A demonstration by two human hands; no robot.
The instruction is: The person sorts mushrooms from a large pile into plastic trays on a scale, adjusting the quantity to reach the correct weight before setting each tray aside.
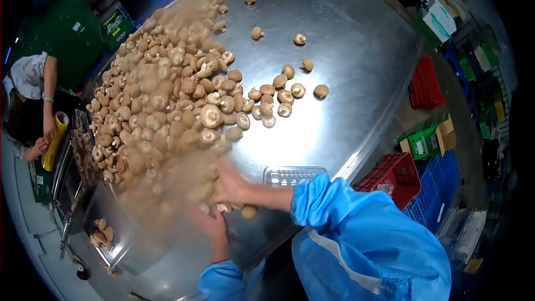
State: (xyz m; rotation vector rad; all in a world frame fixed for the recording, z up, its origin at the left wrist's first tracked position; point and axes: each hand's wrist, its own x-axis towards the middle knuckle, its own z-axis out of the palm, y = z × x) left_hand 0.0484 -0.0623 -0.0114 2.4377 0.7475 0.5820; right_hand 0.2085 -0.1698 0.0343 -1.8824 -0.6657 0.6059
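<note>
A large heap of brown shiitake mushrooms [167, 72] covers the left part of a shiny metal table [356, 33]. My right hand [229, 183] is at the near edge of the heap, touching mushrooms; its fingers are smeared by motion. Just below it is my left hand [210, 223], thumb apart from the blurred fingers. A few mushrooms [248, 212] lie between and beside my hands. To the right of my right hand, close to the forearm, sits a clear plastic tray [294, 174].
Loose mushrooms are scattered right of the heap. At far left, a person's hands [49, 128] hold a yellow roll [54, 144]. Mushroom pieces [102, 234] lie in a metal bin at lower left. Red crates [393, 175] and a blue crate [440, 184] stand beyond the right edge.
</note>
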